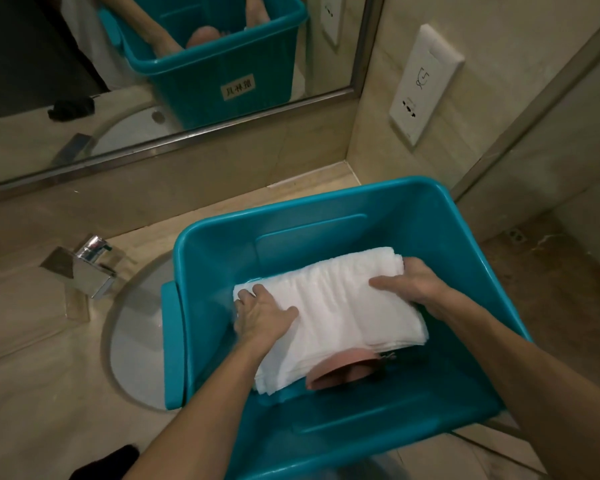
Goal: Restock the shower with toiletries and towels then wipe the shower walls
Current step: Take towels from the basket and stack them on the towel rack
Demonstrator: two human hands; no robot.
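Towels (329, 306): white soft terry, folded into a rectangular stack, inside the glossy teal plastic bin (430, 216), over a rounded pink object (340, 372). Left hand (264, 315) and right hand (411, 280) grip opposite edges of the stack, thumbs on top. The bin stands on a beige stone counter (32, 393). Left of the bin is a square chrome tap (87, 268). Behind the bin, a mirror (153, 64) reflects its white label (238, 86), whose characters are illegible.

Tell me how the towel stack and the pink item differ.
The towel stack is white, folded and large; the pink item is small and rounded. The left hand and right hand grip the towel stack; the pink item lies untouched, partly hidden under it. Both are in the teal bin.
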